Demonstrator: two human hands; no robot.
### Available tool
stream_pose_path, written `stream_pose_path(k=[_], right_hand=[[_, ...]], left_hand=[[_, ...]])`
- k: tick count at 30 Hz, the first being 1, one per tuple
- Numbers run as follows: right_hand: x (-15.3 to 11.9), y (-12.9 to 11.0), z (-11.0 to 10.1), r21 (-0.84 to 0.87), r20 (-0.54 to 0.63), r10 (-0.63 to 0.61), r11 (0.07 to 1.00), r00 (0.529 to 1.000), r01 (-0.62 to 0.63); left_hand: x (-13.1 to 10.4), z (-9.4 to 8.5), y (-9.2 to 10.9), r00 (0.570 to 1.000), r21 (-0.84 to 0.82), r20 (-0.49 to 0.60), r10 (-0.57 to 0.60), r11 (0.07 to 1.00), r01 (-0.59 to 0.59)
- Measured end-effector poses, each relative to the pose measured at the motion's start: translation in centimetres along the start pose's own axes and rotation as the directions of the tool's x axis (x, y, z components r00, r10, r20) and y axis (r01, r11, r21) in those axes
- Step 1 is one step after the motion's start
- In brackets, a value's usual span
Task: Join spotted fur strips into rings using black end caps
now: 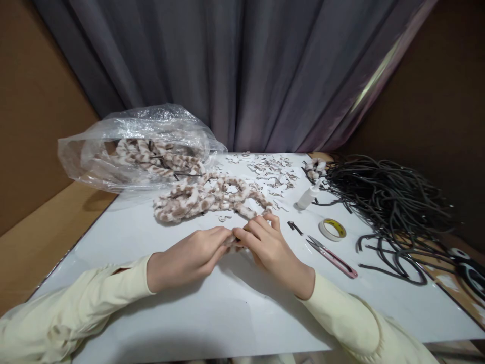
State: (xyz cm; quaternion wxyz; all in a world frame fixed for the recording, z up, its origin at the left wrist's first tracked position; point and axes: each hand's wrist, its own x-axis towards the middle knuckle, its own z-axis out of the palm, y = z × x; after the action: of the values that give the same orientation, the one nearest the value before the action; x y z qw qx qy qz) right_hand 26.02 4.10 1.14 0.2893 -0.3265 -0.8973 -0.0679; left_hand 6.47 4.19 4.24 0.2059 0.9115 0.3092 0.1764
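Observation:
My left hand [191, 257] and my right hand [273, 248] meet near the middle of the table. Between their closed fingers is a fuzzy brown-and-white strap [235, 247], mostly hidden by the hands. Just beyond it lies a heap of similar plush loops [182, 203], with one ring stretching right toward my right hand. A small metal clasp [223, 218] lies in front of the heap. To the right of my right hand are short black pieces [294, 227] and pink-handled thread snips [333, 259], lying with their points toward me at the left.
A clear plastic bag [83, 156] with more plush straps stands at the back left. Many metal clasps [276, 177] are scattered at the back. A white bottle [307, 196], a tape roll [332, 230] and tangled black cords [382, 197] occupy the right. Black-handled scissors [470, 273] sit at the far right edge.

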Motion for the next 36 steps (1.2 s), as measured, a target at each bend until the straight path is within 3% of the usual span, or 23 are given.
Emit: stream_pose_path(k=[7, 12, 17, 22, 31, 36], right_hand=[[0.2, -0.4, -0.1, 0.074, -0.024, 0.039, 0.997, 0.999, -0.037], [0.3, -0.5, 0.3, 0.281, -0.025, 0.113, 0.954, 0.993, -0.101], [0.5, 0.6, -1.0, 0.455, 0.06, 0.101, 0.883, 0.993, -0.117], [0.7, 1.8, -2.3, 0.47, 0.072, 0.1, 0.874, 0.992, -0.122], [0.8, 2.1, -2.6, 0.523, 0.089, 0.133, 0.837, 0.987, -0.159], [0.4, 2.3, -1.6, 0.431, 0.147, 0.204, 0.868, 0.968, -0.248]], left_hand=[[0.1, 0.2, 0.5, 0.999, -0.16, -0.046, -0.02, 0.987, 0.012], [0.0, 0.4, 0.3, 0.994, -0.128, -0.114, -0.002, 0.992, -0.013], [0.0, 0.4, -0.3, 0.989, -0.064, -0.143, 0.036, 0.997, -0.045], [-0.1, 0.4, -0.6, 0.986, 0.028, -0.15, 0.078, 0.997, -0.074], [-0.4, 0.5, -0.8, 0.985, 0.059, -0.121, 0.126, 0.991, -0.119], [0.0, 2.6, -3.1, 0.984, 0.088, -0.171, 0.056, 0.995, -0.041]])
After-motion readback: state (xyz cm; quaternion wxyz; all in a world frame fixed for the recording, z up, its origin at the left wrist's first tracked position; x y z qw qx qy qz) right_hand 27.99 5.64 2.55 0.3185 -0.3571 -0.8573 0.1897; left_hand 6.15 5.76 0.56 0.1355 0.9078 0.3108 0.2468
